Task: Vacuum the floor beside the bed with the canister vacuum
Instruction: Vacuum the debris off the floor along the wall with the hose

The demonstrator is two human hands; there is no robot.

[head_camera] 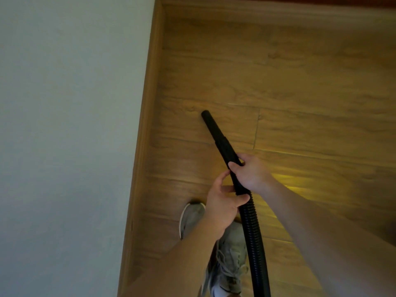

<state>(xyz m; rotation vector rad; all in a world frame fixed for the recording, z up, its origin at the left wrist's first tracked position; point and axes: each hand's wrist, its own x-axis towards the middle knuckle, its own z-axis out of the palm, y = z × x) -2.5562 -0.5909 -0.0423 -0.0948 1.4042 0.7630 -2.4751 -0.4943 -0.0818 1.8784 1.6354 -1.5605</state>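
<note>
Clasped black plastic vacuum wand (216,133), fingers of left hand (222,204) and right hand (251,173) curled round.
Likely needed slow, low strokes.

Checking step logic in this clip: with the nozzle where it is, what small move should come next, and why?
Probably sweep the nozzle left, toward the wooden edge: its tip sits apart from that edge, with a strip of floor between. The left hand grips the hose and the right hand the wand, so a short sideways sweep looks ready.
</note>
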